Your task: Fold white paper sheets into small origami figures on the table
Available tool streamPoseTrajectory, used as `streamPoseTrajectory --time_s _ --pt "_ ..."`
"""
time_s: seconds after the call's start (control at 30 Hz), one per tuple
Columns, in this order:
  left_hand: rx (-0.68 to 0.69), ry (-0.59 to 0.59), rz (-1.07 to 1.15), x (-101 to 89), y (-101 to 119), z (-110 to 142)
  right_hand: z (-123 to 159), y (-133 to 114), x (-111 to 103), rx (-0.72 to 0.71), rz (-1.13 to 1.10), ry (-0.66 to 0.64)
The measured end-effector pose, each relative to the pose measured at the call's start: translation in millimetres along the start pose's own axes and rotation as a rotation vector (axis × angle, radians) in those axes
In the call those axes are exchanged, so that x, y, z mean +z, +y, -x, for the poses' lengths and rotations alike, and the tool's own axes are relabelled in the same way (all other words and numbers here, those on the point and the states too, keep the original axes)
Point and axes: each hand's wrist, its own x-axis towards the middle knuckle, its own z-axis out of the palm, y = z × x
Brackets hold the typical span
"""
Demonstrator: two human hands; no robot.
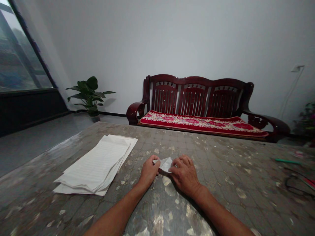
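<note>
Bare forearms [115, 213] reach up from the bottom of my view toward the middle of the table [209, 146], whose worn grey top is blotched with pale patches.

My left hand [149, 171] is closed to a narrow pinch on the left end of a small folded paper [165, 164]. My right hand [184, 174] is curled narrowly over the paper's right end, with its fingers [185, 161] bent across the top. Both hands hold that one piece between them, and they nearly meet around it. The paper sits low over the tabletop, directly in front of me, with its white tip poking up between my hands. I cannot tell whether it touches the table.

Just left of my left hand, a loose stack of lined paper [95, 164] lies flat on the table, its sheets slightly fanned and untouched by either hand. Well off to the right are a thin green stick [287, 161] and a tangle of dark cord [292, 183], with some red item beside the cord that is too small to make out.

Beyond the far edge of the table stands a dark wooden bench [197, 95] with a red floral cushion [201, 123]. A potted plant [88, 95] stands on the floor to its left, near a large window [22, 49].
</note>
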Motion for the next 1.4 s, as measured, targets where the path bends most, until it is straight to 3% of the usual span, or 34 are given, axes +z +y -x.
streamPoseTrajectory --time_s 0.23,0.47,0.73,1.4 --pt "-0.04 -0.01 0.026 -1.9 3.8 4.9 -0.1 1.5 -5.7 0.066 -0.023 -0.033" --pt "0.113 0.044 -0.112 -3.3 1.0 7.7 5.2 7.7 -7.4 0.092 -0.066 0.06" --pt "0.167 0.013 -0.165 -1.6 -1.4 9.4 4.5 8.2 -6.7 0.161 -0.085 0.09" --pt "0.163 0.02 -0.187 -2.1 -7.1 5.0 8.2 12.3 -2.9 0.152 -0.08 0.046"
